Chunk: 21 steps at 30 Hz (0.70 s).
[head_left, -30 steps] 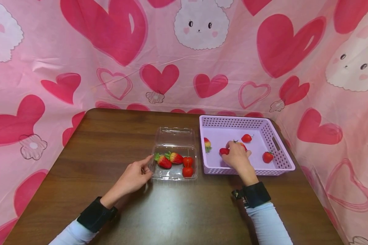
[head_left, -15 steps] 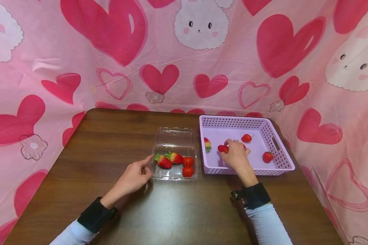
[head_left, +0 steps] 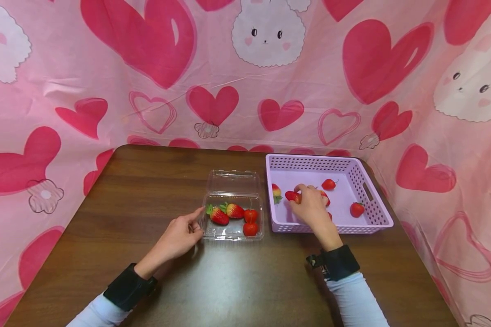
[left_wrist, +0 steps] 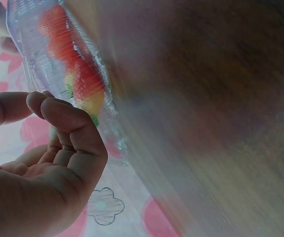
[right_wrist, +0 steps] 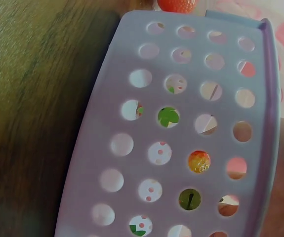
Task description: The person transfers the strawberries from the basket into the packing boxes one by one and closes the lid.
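Observation:
My right hand is inside the lilac basket, pinching a red strawberry at its left side. Several fruits lie around it there: a strawberry by the left wall, a stemmed cherry, and a small strawberry. Others are partly hidden behind my hand. My left hand touches the left edge of a clear plastic clamshell box, index finger extended. The box, lid raised, contains two strawberries and two cherries. In the right wrist view, the basket wall hides the hand's fingers.
A brown wooden table carries both containers, the box just left of the basket. Behind and beside it hangs a pink cloth with hearts and rabbits. Each wrist wears a black band.
My right hand has shifted slightly left and away from me with the strawberry, uncovering more fruit to its right. My left hand and the clear box have stayed put.

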Motion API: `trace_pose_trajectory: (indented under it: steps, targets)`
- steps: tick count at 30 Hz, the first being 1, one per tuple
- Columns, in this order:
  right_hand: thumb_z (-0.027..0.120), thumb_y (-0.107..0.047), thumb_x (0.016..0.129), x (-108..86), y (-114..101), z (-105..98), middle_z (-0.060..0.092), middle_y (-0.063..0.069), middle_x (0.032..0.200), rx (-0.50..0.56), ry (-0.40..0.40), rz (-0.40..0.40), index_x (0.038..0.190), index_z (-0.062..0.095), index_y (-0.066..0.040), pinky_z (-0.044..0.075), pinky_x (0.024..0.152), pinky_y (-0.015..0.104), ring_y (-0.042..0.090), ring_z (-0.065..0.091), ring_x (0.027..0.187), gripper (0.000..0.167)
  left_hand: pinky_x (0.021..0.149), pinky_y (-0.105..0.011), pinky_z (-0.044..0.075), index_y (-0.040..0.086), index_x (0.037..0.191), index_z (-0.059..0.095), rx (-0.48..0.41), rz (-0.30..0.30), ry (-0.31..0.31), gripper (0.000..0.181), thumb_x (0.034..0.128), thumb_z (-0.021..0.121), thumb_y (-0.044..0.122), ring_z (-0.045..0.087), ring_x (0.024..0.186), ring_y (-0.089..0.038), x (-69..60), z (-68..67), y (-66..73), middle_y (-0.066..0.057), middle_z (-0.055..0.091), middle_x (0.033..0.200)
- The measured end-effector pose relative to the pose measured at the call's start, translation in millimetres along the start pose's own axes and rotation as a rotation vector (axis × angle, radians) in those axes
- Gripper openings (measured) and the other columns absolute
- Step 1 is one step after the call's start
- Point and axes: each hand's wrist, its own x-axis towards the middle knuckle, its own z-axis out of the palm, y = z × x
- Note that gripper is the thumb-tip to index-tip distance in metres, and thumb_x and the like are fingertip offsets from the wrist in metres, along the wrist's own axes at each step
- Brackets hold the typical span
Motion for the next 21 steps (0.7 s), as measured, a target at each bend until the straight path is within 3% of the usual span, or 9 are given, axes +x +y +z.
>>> trace_pose_trajectory:
  steps: [14, 21]
  targets:
    - [0.078, -0.019, 0.088, -3.6, -9, -4, 0.062, 0.026, 0.119, 0.042, 0.002, -0.031, 0.128, 0.065, 0.001, 0.038, 0.099, 0.065, 0.044, 0.056, 0.116, 0.046, 0.053, -0.03, 0.042, 0.001, 0.158, 0.046, 0.0, -0.012, -0.004, 0.067, 0.0938, 0.065, 0.004, 0.051, 0.06, -0.021, -0.8, -0.1, 0.4, -0.005, 0.056, 0.076]
    - [0.078, -0.018, 0.087, -6.5, -14, -5, 0.064, 0.024, 0.113, 0.038, 0.048, -0.073, 0.124, 0.067, 0.0, 0.033, 0.095, 0.065, 0.043, 0.058, 0.109, 0.042, 0.053, -0.03, 0.042, 0.0, 0.158, 0.046, -0.004, -0.017, -0.01, 0.067, 0.0943, 0.065, 0.005, 0.052, 0.06, -0.021, -1.0, 0.4, 0.8, -0.005, 0.056, 0.076]
